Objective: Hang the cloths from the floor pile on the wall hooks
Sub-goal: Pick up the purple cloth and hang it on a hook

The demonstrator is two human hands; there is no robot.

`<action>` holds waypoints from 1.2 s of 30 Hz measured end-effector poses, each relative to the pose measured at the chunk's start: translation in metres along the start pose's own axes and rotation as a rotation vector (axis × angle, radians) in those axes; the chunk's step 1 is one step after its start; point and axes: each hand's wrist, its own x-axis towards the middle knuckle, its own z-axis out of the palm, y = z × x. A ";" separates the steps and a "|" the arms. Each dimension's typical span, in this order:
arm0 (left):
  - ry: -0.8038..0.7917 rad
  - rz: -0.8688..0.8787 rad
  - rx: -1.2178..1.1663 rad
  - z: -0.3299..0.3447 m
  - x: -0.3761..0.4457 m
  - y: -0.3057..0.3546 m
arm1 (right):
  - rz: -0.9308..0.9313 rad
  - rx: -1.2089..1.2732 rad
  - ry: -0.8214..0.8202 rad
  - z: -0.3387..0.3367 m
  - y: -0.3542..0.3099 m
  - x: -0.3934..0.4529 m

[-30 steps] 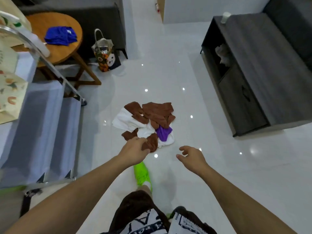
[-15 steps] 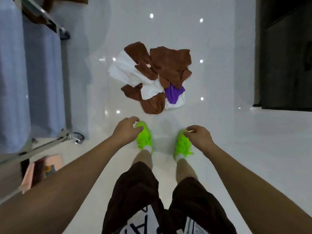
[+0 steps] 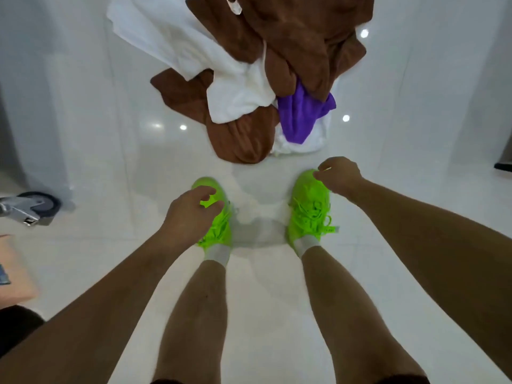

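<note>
The cloth pile lies on the white floor just ahead of my feet: brown cloths (image 3: pixel 302 45), a white cloth (image 3: pixel 238 98) and a purple cloth (image 3: pixel 300 117) tangled together. My left hand (image 3: pixel 191 214) hangs over my left shoe, fingers loosely curled, holding nothing. My right hand (image 3: pixel 339 176) hangs over my right shoe, fingers also loosely curled and empty. Both hands are short of the pile's near edge. No wall hooks are in view.
My bright green shoes (image 3: pixel 310 209) stand on the glossy tiles. A caster wheel (image 3: pixel 36 207) of a rack sits at the left, with a pale hanging sheet (image 3: pixel 33 106) above it. A dark furniture foot (image 3: pixel 502 166) shows at the right edge.
The view has tipped down and closer to the floor; the pile now fills the top. Both hands have dropped lower toward my shoes, still empty.
</note>
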 end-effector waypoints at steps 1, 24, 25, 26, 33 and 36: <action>-0.002 -0.012 -0.021 0.007 0.010 -0.005 | 0.013 0.017 -0.019 0.002 -0.003 0.022; -0.025 0.073 0.078 -0.016 -0.033 0.020 | -0.138 0.607 -0.070 0.027 -0.062 -0.067; -0.020 0.098 0.088 -0.020 -0.044 0.030 | -0.146 0.610 -0.071 0.020 -0.061 -0.085; -0.016 0.129 0.100 -0.025 -0.055 0.041 | -0.155 0.631 -0.065 0.011 -0.060 -0.103; -0.050 0.326 0.088 -0.067 -0.160 0.106 | -0.204 1.103 -0.168 -0.087 -0.078 -0.238; -0.084 0.430 0.080 -0.082 -0.214 0.130 | -0.264 1.269 -0.251 -0.131 -0.091 -0.298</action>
